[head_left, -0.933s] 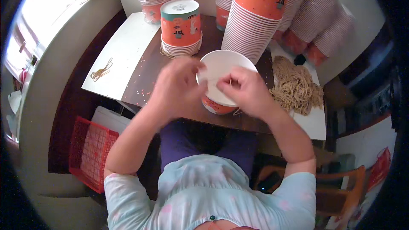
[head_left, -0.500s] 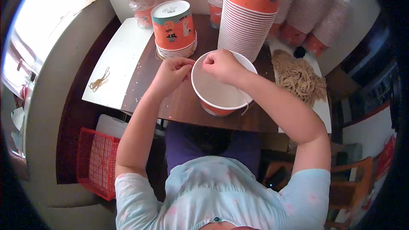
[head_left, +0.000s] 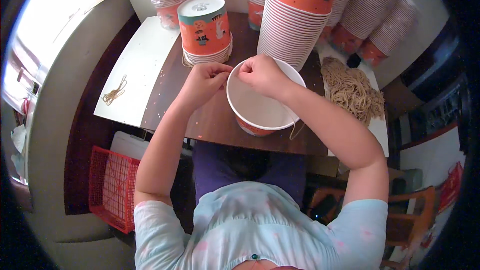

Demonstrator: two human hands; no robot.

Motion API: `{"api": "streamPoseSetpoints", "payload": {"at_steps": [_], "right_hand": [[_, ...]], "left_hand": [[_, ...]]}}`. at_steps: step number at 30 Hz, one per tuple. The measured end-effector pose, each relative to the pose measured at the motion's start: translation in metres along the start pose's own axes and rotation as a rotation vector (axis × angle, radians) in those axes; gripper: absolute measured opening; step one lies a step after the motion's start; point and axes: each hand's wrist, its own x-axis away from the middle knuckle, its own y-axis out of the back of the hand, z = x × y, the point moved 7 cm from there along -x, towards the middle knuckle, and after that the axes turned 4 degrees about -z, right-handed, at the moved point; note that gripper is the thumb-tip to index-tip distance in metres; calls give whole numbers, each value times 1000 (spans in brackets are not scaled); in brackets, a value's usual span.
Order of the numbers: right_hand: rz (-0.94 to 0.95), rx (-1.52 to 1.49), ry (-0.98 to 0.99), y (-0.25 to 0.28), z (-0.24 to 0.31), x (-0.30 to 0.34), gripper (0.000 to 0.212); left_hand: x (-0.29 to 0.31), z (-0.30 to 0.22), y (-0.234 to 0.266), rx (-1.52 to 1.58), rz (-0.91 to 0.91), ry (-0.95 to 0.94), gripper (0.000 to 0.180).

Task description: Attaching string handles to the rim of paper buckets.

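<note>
Both hands [head_left: 202,84] [head_left: 262,76] have moved to the rim [head_left: 261,129] of the round, smooth-walled bucket [head_left: 260,109], each pinched, what they grip unclear.

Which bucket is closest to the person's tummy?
The single orange paper bucket with a white inside, under the right hand on the brown table. Other orange paper buckets stand farther back, stacked.

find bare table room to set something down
On the white left tabletop, between the looped cord and the wrapped bucket stack. A speckled brown strip lies between there and the left forearm. Crowded: the right side, with the tan cord heap; the middle, with the tall bucket stack, open paper bucket, left hand and right hand.
</note>
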Motion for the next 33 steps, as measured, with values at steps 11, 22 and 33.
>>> {"api": "streamPoseSetpoints", "payload": {"at_steps": [11,22,33], "right_hand": [[-3,58,33,-4,4,-1,15],[367,31,117,0,20,38,32],[255,602,339,45,56,101,28]], "left_hand": [[7,-7,-4,-44,90,1,19],[58,1,-22,-195,-23,44,16],[107,-33,-19,470,-124,-76,15]]}}
